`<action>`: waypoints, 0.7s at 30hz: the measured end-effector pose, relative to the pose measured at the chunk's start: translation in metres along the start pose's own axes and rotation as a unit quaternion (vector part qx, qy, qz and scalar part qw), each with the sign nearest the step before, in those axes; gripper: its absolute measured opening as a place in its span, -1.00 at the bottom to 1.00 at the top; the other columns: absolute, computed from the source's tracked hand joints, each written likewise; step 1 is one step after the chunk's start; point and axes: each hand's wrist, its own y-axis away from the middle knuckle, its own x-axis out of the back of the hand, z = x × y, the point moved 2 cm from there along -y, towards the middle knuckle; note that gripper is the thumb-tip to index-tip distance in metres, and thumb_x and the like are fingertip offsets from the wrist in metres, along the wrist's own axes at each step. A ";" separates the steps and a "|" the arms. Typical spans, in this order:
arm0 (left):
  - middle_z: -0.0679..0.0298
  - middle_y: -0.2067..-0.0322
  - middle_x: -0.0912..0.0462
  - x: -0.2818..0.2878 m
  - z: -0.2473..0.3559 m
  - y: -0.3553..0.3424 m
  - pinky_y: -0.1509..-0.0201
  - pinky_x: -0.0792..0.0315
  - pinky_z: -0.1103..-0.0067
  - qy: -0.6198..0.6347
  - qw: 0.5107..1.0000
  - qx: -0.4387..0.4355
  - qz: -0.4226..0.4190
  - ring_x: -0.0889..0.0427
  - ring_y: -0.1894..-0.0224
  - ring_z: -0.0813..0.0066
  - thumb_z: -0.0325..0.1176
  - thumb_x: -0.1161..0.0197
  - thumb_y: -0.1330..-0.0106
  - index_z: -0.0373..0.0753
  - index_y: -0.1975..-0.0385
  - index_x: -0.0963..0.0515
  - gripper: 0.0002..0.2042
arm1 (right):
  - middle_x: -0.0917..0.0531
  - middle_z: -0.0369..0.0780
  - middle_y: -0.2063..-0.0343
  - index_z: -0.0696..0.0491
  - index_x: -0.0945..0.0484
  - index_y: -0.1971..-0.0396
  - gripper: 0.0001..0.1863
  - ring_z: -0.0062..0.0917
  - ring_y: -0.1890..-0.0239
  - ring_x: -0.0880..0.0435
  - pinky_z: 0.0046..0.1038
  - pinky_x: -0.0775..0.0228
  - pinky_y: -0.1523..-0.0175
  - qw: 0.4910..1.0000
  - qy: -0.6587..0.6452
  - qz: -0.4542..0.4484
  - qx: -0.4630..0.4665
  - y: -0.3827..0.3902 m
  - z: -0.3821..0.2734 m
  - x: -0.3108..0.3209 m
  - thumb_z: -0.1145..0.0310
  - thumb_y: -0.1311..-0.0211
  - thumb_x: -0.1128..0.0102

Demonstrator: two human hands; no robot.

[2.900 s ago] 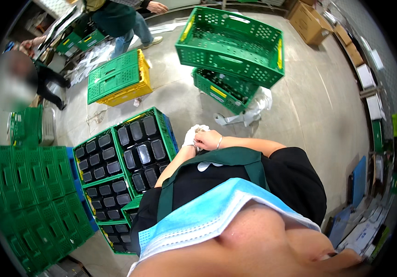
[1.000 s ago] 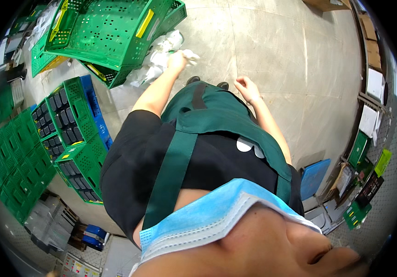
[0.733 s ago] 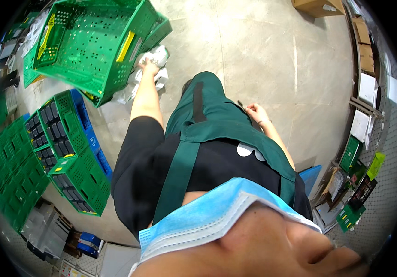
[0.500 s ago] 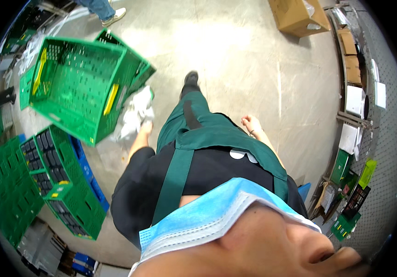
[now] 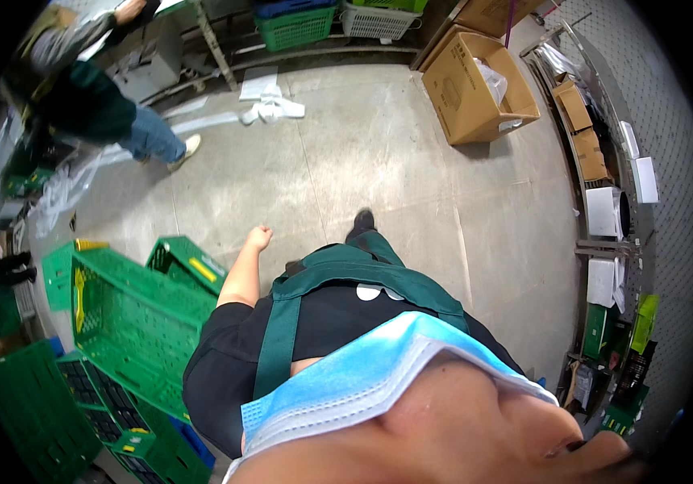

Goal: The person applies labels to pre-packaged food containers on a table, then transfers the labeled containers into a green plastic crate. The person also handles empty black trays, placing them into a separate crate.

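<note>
My left hand (image 5: 260, 237) is held out ahead of my body above the concrete floor, fingers curled into a loose fist with nothing visible in them. Closest to it on the left is a green crate (image 5: 187, 264) with a yellow label. Beside that stands a larger open green crate (image 5: 141, 323) with a yellow strip on its end wall, its inside bare. My right hand is out of sight, hidden behind my body. One of my dark shoes (image 5: 364, 219) shows in front of my green apron (image 5: 362, 274).
A cardboard box (image 5: 467, 89) with a plastic bag inside stands ahead right. Shelving with boxes (image 5: 602, 211) runs along the right. A co-worker (image 5: 96, 105) stands far left, near white sheeting (image 5: 272, 106) on the floor. Stacked green crates (image 5: 32, 403) fill the lower left.
I have moved forward, so the green crates sit lower in view and the cardboard box is nearer. My left hand has swung ahead; my right hand has gone out of sight.
</note>
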 end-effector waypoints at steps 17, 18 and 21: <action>0.01 0.45 -0.53 0.084 0.211 -0.201 0.30 -0.36 0.45 0.045 0.994 0.057 -0.083 -0.52 0.42 0.27 -0.14 -0.03 -0.02 -0.36 0.43 -0.48 -0.65 | -0.52 -0.28 0.78 0.03 -0.48 0.87 -0.76 -0.57 0.67 -0.50 -0.54 -0.33 0.50 0.921 0.173 0.099 0.333 -0.405 -0.528 0.319 0.23 0.23 0.00; 0.02 0.44 -0.53 0.090 0.228 -0.222 0.29 -0.36 0.46 0.045 0.993 0.054 -0.099 -0.52 0.41 0.27 -0.14 -0.05 0.00 -0.37 0.43 -0.48 -0.64 | -0.52 -0.27 0.78 0.06 -0.47 0.85 -0.74 -0.55 0.67 -0.50 -0.53 -0.32 0.50 0.933 0.105 0.125 0.320 -0.424 -0.559 0.342 0.20 0.22 -0.01; 0.02 0.41 -0.53 0.121 0.277 -0.288 0.26 -0.35 0.47 0.043 0.990 0.045 -0.126 -0.51 0.36 0.26 -0.15 -0.10 0.04 -0.38 0.40 -0.48 -0.63 | -0.49 -0.31 0.74 0.09 -0.43 0.67 -0.86 -0.68 0.70 -0.40 -0.59 -0.27 0.54 0.936 -0.079 0.138 0.314 -0.466 -0.649 0.397 0.37 0.08 -0.14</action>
